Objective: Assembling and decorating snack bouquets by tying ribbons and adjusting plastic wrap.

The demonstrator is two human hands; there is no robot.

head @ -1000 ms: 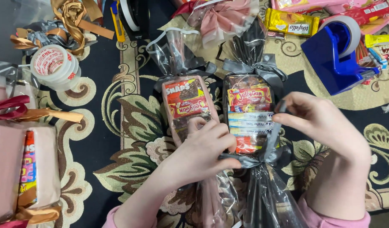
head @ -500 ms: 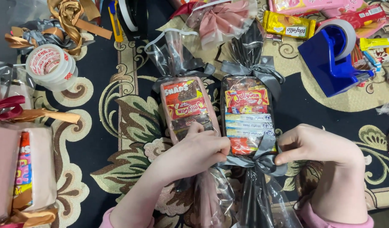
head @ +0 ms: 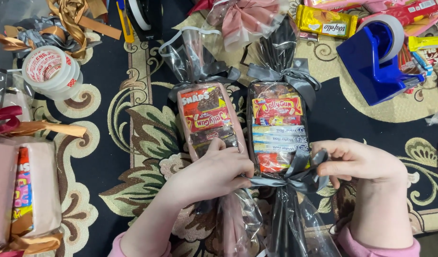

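Two cellophane candy bundles lie side by side on a patterned carpet. The right bundle [head: 277,131] is wrapped in dark film, with a grey ribbon bow at its far end [head: 288,76]. At its near end sits another grey ribbon bow [head: 297,173]. My left hand [head: 211,173] pinches the left tail of that bow; my right hand [head: 359,164] grips its right loop. The left bundle [head: 207,119], on a pink backing, lies partly under my left hand.
A blue tape dispenser [head: 378,59] stands at the back right among loose candy bars [head: 326,21]. A stack of clear tape rolls [head: 52,71] and gold ribbon scraps [head: 76,21] lie at the back left. Pink wrapped bundles [head: 24,190] rest at the left edge.
My right hand has dropped from above the bundle to its near end. Both hands have drawn apart, pulling the grey ribbon bow tight.
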